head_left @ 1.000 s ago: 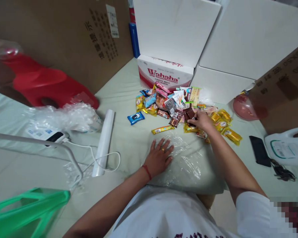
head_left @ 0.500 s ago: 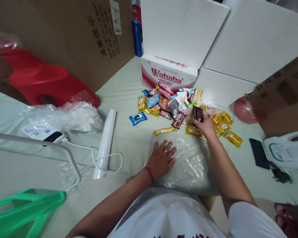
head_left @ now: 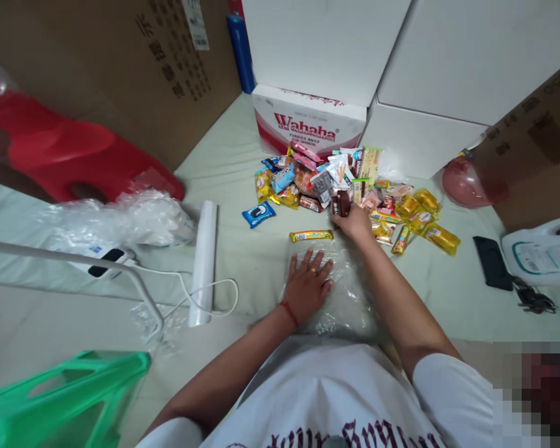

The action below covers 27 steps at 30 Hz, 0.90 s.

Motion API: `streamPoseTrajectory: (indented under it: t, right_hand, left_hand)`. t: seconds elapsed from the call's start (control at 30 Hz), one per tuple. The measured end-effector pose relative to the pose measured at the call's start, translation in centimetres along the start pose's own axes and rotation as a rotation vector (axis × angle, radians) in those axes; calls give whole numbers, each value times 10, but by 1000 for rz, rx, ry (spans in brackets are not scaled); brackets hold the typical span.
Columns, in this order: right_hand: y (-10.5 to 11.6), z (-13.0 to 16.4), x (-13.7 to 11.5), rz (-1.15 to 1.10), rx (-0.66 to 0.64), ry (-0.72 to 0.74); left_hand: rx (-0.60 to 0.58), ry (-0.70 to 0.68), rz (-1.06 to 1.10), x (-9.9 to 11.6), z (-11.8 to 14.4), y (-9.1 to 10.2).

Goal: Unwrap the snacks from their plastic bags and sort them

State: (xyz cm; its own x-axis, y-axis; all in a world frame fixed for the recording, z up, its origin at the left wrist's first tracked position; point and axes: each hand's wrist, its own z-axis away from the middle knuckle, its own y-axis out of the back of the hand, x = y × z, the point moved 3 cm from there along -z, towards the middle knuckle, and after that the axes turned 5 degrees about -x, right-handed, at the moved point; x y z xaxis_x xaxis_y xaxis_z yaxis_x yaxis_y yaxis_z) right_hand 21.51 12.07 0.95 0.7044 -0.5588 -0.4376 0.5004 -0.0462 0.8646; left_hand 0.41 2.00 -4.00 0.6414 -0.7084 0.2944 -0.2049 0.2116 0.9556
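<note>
My left hand [head_left: 308,283] lies flat, fingers spread, on a clear plastic bag [head_left: 350,298] spread on the pale sheet in front of me. At the near edge of a heap of wrapped snacks [head_left: 336,183], my right hand [head_left: 354,221] grips brown chocolate packets [head_left: 340,203]. A long yellow snack bar [head_left: 310,235] lies just beyond my left fingertips. A blue packet [head_left: 258,213] sits apart at the left of the heap. Yellow packets [head_left: 424,214] are scattered at its right.
A Wahaha carton [head_left: 308,127] and white boxes [head_left: 424,74] stand behind the heap, brown cartons at both sides. A white roll [head_left: 204,261], crumpled plastic [head_left: 121,218], a cable and a red stool [head_left: 74,155] lie left. A phone [head_left: 492,270], a white jug [head_left: 541,249] and keys lie right; green stool [head_left: 60,398] near left.
My right hand lifted the brown packets from the heap and carried them left, nearer my left hand. My left hand stayed flat on the bag. The camera shifted.
</note>
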Motion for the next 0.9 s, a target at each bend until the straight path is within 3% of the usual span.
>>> streamPoseTrajectory:
  t: [0.1,0.17,0.2,0.27,0.33,0.4,0.47,0.53,0.67,0.8,0.9]
  right_hand:
    - [42,22,33,-148,99,94]
    - [68,54,53,-298,210,148]
    - [74,74,60,-379,200,173]
    - [68,113,72,-502,-5,187]
    - [43,147,85,-565,-271,146]
    - [18,165,102,-523,-371,78]
    - [5,165,123,-434,-331,25]
    - [6,154,142,-335,-287,1]
    - [38,125,159,-48,-281,12]
    - [74,122,141,129,-216,208]
    - [81,133,109,235,-157,396]
  left_hand:
    - [11,100,5,4,-2,-4]
    - [18,165,10,8,-4,-7]
    - [24,195,14,11,-5,-8]
    - [45,249,23,14,-7,-9]
    - [72,293,36,15,-8,-6]
    - [84,312,60,11,-8,1]
    - [67,301,89,5,-7,9]
    - [31,271,80,-2,-7,16]
    - [6,249,-23,-13,-6,17]
    - [58,265,-48,-13,-3,5]
    - [87,276,-59,-10,3,-1]
